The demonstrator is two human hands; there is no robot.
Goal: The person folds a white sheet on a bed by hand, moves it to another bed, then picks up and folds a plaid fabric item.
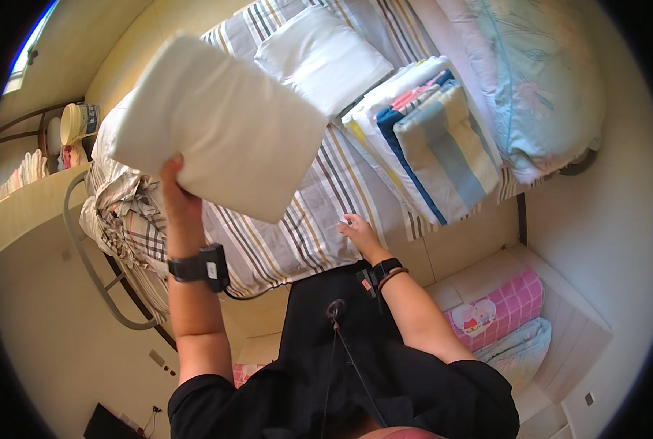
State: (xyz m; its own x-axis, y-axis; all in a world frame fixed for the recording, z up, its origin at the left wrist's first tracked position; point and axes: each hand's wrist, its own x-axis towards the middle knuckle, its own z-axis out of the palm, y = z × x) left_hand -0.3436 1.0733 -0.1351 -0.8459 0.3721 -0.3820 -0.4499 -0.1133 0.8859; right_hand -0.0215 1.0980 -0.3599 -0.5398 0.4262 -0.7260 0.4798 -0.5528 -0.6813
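A: Where is the flat, rectangular bundle of folded white cloth (220,132)?
B: At ten o'clock from the middle of the view, seemingly lifted above the bed with its grey, white and tan striped sheet (290,256).
A: How would you handle it well?
B: I'd keep it level and bring the other hand under its free side; a one-sided grip could let the folds sag open.
A: And the hands?
B: The left hand (176,189) grips the near edge, thumb on top, fingers hidden beneath. The right hand (360,234), just toward four o'clock, is half open, fingers loosely curled, seemingly empty.
A: What lies beyond?
B: A second folded white cloth, puffy and squarish (323,62), at twelve; a stack of folded blue, white and yellow fabrics (443,143) at two; farther that way, pale-blue floral bedding (550,88).
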